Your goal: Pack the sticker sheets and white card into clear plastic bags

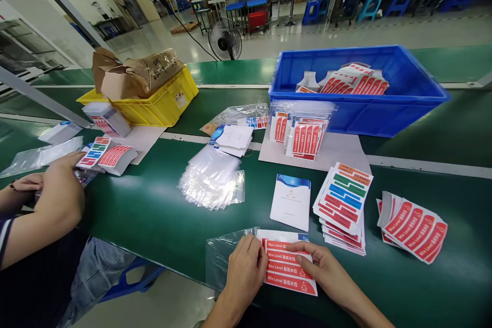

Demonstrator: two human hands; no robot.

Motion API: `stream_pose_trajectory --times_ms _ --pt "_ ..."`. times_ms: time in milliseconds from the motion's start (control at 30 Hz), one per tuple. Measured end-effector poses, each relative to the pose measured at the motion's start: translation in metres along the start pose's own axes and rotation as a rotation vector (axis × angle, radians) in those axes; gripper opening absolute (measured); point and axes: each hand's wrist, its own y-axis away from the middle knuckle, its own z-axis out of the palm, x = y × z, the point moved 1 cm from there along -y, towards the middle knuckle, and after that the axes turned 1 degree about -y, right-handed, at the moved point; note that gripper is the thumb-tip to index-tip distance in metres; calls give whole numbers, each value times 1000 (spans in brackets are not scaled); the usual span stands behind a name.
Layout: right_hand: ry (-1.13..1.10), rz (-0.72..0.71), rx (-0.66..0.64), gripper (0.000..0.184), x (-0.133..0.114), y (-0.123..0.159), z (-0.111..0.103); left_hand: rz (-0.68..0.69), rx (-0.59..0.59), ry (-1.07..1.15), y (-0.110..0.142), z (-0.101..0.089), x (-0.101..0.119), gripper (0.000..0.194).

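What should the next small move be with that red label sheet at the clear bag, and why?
Probably slide the red label sheet further left into the clear bag. The left hand rests at the bag's mouth, the right hand pinches the sheet's right edge, and most of the sheet looks to lie outside the bag.

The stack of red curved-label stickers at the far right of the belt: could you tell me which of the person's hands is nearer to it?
Right. The right hand rests on the red-striped sticker sheet, just left of the stack of red curved-label stickers. The left hand lies farther left, on the clear bag.
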Motion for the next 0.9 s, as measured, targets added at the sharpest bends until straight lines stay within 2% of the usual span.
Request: stream_pose_trajectory --times_ms 167,267,367,533,667,767,833,900 --pt "-38 19 -73 43 0 -6 -5 61 19 80 3 -4 -1 16" --pt "-47 -11 -89 40 -4 -6 -6 32 5 116 0 -7 -3 17" --pt "-28 -28 -89 39 -10 -7 -5 16 -33 129 -4 -9 -2 18" --pt "11 -39 -32 42 -3 -15 3 106 -74 92 -6 -10 1 18" --pt "53 -164 85 40 14 -19 23 36 -54 56 -7 -12 2 18" --pt "225 -319 187 36 18 -19 41 13 -76 75 -9 -15 4 18" --pt "331 -399 185 34 14 -16 47 8 -88 125 -12 -19 4 19" --pt "377 -414 169 33 5 -12 46 -25 -80 210 -15 -26 2 20"
